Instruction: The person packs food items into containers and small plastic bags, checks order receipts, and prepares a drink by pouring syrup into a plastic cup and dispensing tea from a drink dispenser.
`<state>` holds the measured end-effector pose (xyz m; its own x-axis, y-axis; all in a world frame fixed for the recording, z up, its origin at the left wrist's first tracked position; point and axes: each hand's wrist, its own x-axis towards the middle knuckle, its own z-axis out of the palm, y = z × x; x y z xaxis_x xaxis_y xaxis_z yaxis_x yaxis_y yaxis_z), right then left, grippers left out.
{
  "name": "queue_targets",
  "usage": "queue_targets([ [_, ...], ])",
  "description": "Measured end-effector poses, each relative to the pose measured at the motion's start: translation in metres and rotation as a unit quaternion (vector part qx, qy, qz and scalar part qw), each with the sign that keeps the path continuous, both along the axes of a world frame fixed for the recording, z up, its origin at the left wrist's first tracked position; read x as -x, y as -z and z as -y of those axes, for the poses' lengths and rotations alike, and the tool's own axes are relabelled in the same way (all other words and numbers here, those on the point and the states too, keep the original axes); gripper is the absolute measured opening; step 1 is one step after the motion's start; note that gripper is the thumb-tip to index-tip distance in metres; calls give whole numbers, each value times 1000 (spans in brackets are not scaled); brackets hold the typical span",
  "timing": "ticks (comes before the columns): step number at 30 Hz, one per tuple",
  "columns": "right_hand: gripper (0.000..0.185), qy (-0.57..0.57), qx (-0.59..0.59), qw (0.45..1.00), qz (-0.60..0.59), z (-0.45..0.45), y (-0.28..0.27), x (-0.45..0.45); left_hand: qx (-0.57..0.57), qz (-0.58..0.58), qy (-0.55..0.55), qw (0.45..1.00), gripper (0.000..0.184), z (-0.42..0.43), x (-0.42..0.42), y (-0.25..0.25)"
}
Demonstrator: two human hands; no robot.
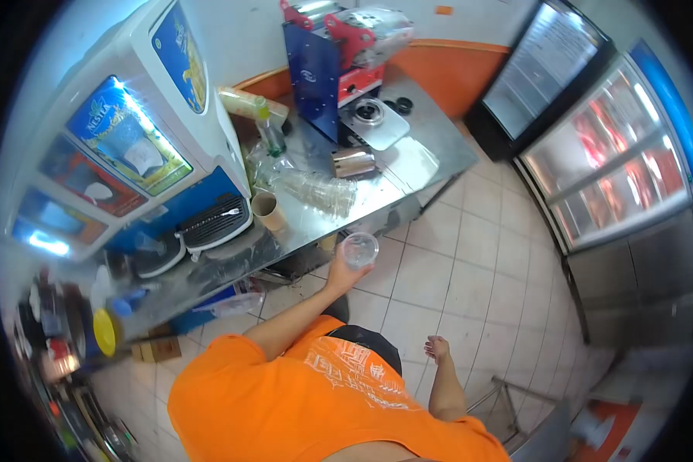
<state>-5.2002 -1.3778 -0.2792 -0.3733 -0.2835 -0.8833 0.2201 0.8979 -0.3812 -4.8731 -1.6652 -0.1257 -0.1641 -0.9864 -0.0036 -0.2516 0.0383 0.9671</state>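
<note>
Looking down thru the head cam: left hand (348,274) has a clear plastic cup (360,250), fingers closed round it, just off the front edge of the metal table (453,146), w/ floor tiles (454,262) showing below. Right hand (436,349) hangs out to the side over the floor, well apart from the cup, loosely open w/ fingers a bit curled.

Nearest stuff on the tabletop is a brown cylinder (268,210), standing close to the edge, & a row of nested clear cups (316,192) lying on its side. Behind those there's a green-tinted bottle (271,135), a shiny metal cylinder (353,162) & a blue machine (313,85) w/ a red panel.

Big Nestea dispenser (200,165) is on the L, drip trays facing the person. Over on the R, a fridge w/ lit glass doors (608,173) & a black-framed cooler (543,73), both apart from the table.
</note>
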Motion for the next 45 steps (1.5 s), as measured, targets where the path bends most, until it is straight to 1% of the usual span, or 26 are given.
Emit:
queue_targets([
  [3, 22, 21, 68, 997, -27, 62, 3, 57, 32, 24, -36, 999, 88, 42, 68, -1],
  [5, 23, 13, 110, 994, -14, 93, 16, 89, 16, -15, -18, 1000, 86, 77, 113, -3],
  [7, 23, -13, 96, 995, -18, 113, 15, 117, 5, -26, -17, 1000, 85, 114, 164, -1],
  [9, 21, -65, 40, 997, 3, 133, 12, 144, 77, 71, -37, 994, 85, 162, 217, 19],
  [10, 22, -86, 39, 996, 3, 137, 10, 163, 61, 67, -44, 995, 85, 186, 242, 26],
  [13, 16, -2, 74, 997, 11, 143, -25, 214, 40, 22, -22, 999, 83, 249, 307, 20],
  [14, 16, 26, 86, 996, -6, 142, -29, 234, 53, 51, -38, 997, 82, 268, 327, 24],
  [15, 16, 29, 81, 996, -4, 139, -31, 249, 68, 83, -56, 993, 80, 285, 343, 30],
  [18, 17, 119, 36, 992, -15, 142, -34, 302, 67, 51, -88, 993, 80, 326, 375, 45],
  [22, 18, 50, -50, 997, -12, 173, -29, 366, 16, 25, -131, 991, 82, 353, 399, 50],
  [24, 19, -114, 27, 993, 4, 202, 0, 410, 19, 23, -149, 988, 88, 356, 404, 54],
  [25, 19, -151, 18, 988, 14, 225, 4, 435, 48, 51, -163, 984, 93, 354, 404, 60],
  [27, 18, -166, 109, 978, 58, 287, 2, 456, 9, 42, -188, 981, 97, 343, 404, 60],
  [28, 17, -239, 121, 963, 41, 323, -12, 466, 4, 63, -202, 977, 98, 332, 404, 57],
  [29, 15, -277, 72, 958, 17, 360, 9, 483, 6, 81, -212, 974, 100, 324, 402, 48],
  [31, 12, -377, 138, 916, -16, 436, 15, 498, -3, 95, -236, 967, 95, 304, 396, 48],
  [33, 17, -542, 174, 815, -107, 515, -7, 493, 52, 11, -250, 967, 84, 278, 378, 22],
  [34, 25, -541, 243, 798, -109, 548, -47, 467, 12, -2, -289, 957, 75, 268, 359, -14],
  [35, 29, -538, 316, 766, -156, 576, -58, 448, -25, -14, -324, 946, 66, 259, 335, -41],
  [36, 27, -499, 360, 778, -126, 599, -76, 425, 22, 0, -395, 918, 59, 258, 301, -43],
  [38, 63, -460, 419, 777, -91, 627, -145, 354, 108, 0, -537, 837, 48, 278, 220, -44],
  [39, 63, -460, 421, 777, -89, 636, -155, 325, 190, 113, -573, 789, 61, 290, 159, -20],
  [41, 101, -474, 470, 741, -75, 648, -163, 277, 139, 63, -617, 772, 83, 317, 87, -52],
  [42, 101, -466, 476, 741, -77, 651, -159, 260, 147, 62, -612, 774, 83, 334, 50, -56],
  [44, 113, -452, 483, 746, -71, 653, -147, 227, 127, 224, -646, 719, 104, 365, -13, -54],
  [45, 113, -449, 485, 746, -75, 652, -135, 217, 130, 220, -644, 721, 104, 377, -31, -56],
])
